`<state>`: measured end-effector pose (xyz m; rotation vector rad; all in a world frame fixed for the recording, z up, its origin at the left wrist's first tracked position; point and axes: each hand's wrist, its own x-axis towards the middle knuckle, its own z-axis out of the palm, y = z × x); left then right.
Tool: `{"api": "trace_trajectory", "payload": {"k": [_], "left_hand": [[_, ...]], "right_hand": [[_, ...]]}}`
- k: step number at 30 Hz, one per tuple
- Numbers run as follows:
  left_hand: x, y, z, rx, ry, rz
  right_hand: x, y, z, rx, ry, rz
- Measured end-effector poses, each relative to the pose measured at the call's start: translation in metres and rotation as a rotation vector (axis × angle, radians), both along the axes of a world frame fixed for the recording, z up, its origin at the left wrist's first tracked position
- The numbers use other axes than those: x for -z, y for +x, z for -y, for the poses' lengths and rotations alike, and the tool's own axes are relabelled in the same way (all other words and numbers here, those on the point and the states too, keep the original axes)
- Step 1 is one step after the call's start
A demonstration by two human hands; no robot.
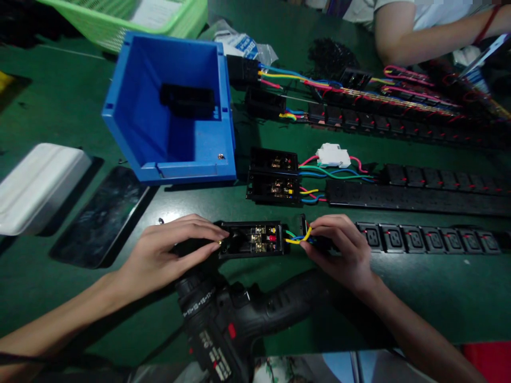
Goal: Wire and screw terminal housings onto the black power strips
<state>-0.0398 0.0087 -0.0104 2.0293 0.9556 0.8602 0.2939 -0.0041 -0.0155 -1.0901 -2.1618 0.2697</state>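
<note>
A black terminal housing (239, 250) with brass contacts lies between my hands on the green table. At its left end, the thumb and fingers of my left hand (175, 244) are closed on its edge, near a small brass-coloured piece. Yellow, green and blue wires (293, 239) leave its right end. My right hand (343, 247) pinches the yellow wire beside a small upright black piece (303, 223). To the right lies a black strip of sockets (435, 239), its left end hidden behind my right hand.
A black power drill (227, 319) lies just below the housing. Behind are a blue bin (179, 170), wired housings (273, 189) and more socket strips (419, 198). A phone (99, 218) and white box (40, 186) are at left. Another person's arm (431, 48) rests at back right.
</note>
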Motion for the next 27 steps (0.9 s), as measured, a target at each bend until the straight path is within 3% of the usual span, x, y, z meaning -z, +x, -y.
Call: {"api": "trace_trajectory", "payload": {"k": [13, 23, 27], "left_hand": [[-0.012, 0.01, -0.002, -0.021, 0.059, -0.003], [-0.031, 0.054, -0.005, 0.062, 0.054, -0.228], [-0.033, 0.065, -0.009, 0.08, 0.04, -0.209]], "right_hand": [[0.001, -0.002, 0.003, 0.046, -0.022, 0.062], [0.004, 0.002, 0.004, -0.076, 0.071, 0.176], [0.001, 0.002, 0.004, -0.151, 0.128, 0.288]]}}
